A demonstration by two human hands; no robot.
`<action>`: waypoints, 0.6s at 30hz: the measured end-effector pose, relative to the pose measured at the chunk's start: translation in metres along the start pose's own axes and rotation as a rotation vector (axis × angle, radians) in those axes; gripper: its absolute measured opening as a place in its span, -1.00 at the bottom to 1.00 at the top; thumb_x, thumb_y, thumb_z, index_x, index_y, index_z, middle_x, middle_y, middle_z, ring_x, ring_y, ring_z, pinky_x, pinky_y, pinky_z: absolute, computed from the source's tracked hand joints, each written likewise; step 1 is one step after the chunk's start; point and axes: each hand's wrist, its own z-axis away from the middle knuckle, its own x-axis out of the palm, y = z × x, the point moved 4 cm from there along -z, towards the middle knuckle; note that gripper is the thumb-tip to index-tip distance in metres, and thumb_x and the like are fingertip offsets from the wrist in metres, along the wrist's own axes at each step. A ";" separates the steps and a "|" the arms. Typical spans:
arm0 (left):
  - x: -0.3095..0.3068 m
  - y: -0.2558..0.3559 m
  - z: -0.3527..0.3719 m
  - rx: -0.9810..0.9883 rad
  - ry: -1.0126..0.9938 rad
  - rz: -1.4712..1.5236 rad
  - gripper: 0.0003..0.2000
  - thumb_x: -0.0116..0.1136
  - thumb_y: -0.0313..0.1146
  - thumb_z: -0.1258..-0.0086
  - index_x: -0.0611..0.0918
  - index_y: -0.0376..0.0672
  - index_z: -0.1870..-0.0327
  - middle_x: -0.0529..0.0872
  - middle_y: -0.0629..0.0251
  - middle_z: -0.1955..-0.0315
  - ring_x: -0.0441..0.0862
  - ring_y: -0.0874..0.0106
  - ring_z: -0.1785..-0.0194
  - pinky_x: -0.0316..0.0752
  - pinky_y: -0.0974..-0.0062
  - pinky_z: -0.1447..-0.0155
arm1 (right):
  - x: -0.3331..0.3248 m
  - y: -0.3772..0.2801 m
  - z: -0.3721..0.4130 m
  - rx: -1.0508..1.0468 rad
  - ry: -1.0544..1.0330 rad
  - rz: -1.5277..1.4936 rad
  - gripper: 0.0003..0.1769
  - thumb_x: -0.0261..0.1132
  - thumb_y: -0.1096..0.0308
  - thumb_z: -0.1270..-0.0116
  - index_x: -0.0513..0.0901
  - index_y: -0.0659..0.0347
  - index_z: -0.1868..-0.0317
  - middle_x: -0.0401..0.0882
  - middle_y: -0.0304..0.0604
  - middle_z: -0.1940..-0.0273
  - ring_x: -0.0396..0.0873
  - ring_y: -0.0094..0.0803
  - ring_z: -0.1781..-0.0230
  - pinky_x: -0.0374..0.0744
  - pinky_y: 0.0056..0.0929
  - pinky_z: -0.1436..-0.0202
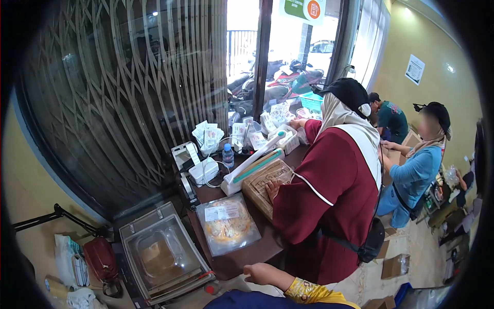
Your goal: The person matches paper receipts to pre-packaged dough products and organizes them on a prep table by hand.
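My right hand [261, 274], in a yellow patterned sleeve, reaches in from the lower right near the front edge of the brown table [247, 262]. Its fingers are curled, and nothing shows in them. Just beyond lies a flat clear plastic pack [229, 226] with a round, pale, crusty-looking item inside and a white label on top. To the left stands a machine with a clear domed lid [164, 252], its lid down over a brown flat piece. My left hand is out of view.
A co-worker in maroon [329, 190] stands close on the right, one hand on a brown carton [265, 188]. Behind it are a long white-and-teal sealer [254, 165], a water bottle [228, 156], a label printer [186, 155] and printed labels [208, 136]. Bags sit lower left.
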 end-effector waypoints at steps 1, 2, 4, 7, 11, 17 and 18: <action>0.000 0.001 0.000 -0.002 0.012 0.006 -0.58 0.03 -0.19 -0.34 0.43 -0.27 -0.11 0.58 0.13 0.11 0.49 0.23 0.01 0.34 0.29 -0.15 | -0.010 -0.004 -0.003 -0.032 0.024 -0.017 -0.68 0.31 0.21 -0.12 0.53 0.21 0.17 0.60 0.02 0.37 0.58 -0.05 0.31 0.51 -0.20 0.26; -0.002 0.002 0.001 0.004 0.030 0.016 -0.58 0.03 -0.19 -0.33 0.43 -0.27 -0.11 0.58 0.13 0.11 0.49 0.23 0.00 0.34 0.29 -0.15 | -0.020 -0.009 -0.007 -0.063 0.047 -0.033 -0.68 0.30 0.21 -0.13 0.53 0.22 0.17 0.60 0.01 0.38 0.58 -0.06 0.32 0.51 -0.21 0.27; -0.006 0.005 0.003 0.024 0.049 0.041 -0.58 0.03 -0.19 -0.33 0.43 -0.27 -0.11 0.57 0.13 0.11 0.49 0.23 0.00 0.34 0.29 -0.15 | -0.038 -0.027 -0.012 -0.119 0.053 -0.171 -0.68 0.30 0.22 -0.14 0.52 0.23 0.17 0.59 -0.01 0.40 0.58 -0.10 0.37 0.51 -0.24 0.30; -0.002 0.009 0.001 0.023 0.085 0.041 -0.58 0.04 -0.19 -0.33 0.42 -0.27 -0.11 0.57 0.13 0.10 0.49 0.22 0.00 0.34 0.29 -0.15 | -0.059 -0.052 -0.024 -0.197 0.064 -0.241 -0.68 0.30 0.22 -0.16 0.51 0.25 0.17 0.57 -0.05 0.45 0.55 -0.17 0.44 0.49 -0.30 0.33; -0.005 0.015 -0.001 0.034 0.116 0.044 -0.57 0.05 -0.20 -0.32 0.42 -0.27 -0.12 0.57 0.12 0.09 0.49 0.22 -0.01 0.34 0.28 -0.16 | -0.080 -0.071 -0.040 -0.308 0.131 -0.351 -0.71 0.30 0.27 -0.19 0.50 0.26 0.17 0.54 -0.12 0.47 0.51 -0.34 0.49 0.47 -0.42 0.36; -0.011 0.022 -0.003 0.055 0.145 0.067 -0.56 0.07 -0.20 -0.31 0.41 -0.27 -0.12 0.57 0.12 0.08 0.48 0.20 -0.02 0.34 0.28 -0.16 | -0.101 -0.071 -0.064 -0.331 0.296 -0.596 -0.78 0.30 0.33 -0.19 0.52 0.28 0.24 0.55 -0.12 0.43 0.54 -0.37 0.46 0.49 -0.43 0.34; -0.011 0.022 -0.004 0.055 0.151 0.068 -0.56 0.07 -0.20 -0.31 0.41 -0.27 -0.12 0.56 0.12 0.08 0.48 0.20 -0.02 0.34 0.27 -0.16 | -0.105 -0.069 -0.066 -0.296 0.332 -0.612 -0.78 0.30 0.34 -0.19 0.52 0.29 0.25 0.54 -0.13 0.43 0.53 -0.40 0.46 0.49 -0.45 0.35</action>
